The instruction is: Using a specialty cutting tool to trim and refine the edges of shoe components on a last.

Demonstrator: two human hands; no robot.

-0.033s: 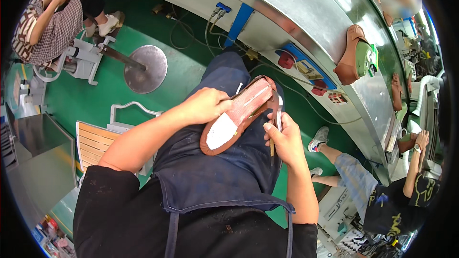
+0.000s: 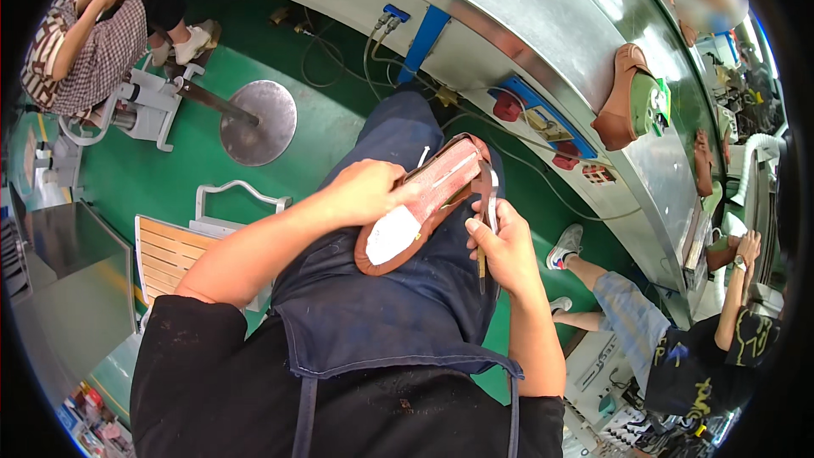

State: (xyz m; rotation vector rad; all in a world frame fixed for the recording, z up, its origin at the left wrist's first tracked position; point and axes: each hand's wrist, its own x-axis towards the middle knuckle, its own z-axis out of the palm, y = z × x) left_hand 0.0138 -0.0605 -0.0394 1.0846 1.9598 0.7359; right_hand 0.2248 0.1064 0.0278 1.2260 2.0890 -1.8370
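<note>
A brown leather shoe upper [image 2: 373,261] rests sole side up across my apron-covered thighs. Its bottom shows a reddish insole [image 2: 447,171] and a white patch [image 2: 393,236] at the rounded end nearer me. My left hand [image 2: 370,190] is closed on the shoe's left side, thumb and fingers at its edge. Closed in my right hand [image 2: 504,246] is a slim metal hand tool [image 2: 489,188] with a curved head and a narrow brownish end below the fist. The tool's head lies against the shoe's right edge; its exact kind is hard to make out.
A steel-edged workbench [image 2: 526,13] curves along the far right, bearing a brown shoe on a green last [image 2: 626,100]. Cables [image 2: 365,59] hang beneath it. A round metal base [image 2: 259,123] and slatted wooden seat [image 2: 174,256] stand left. Co-workers sit upper left and stand right.
My left hand has shifted slightly along the shoe's side, its fingers lying flatter on the edge. The tool's head in my right hand has tilted a little; the shoe is nearly unmoved.
</note>
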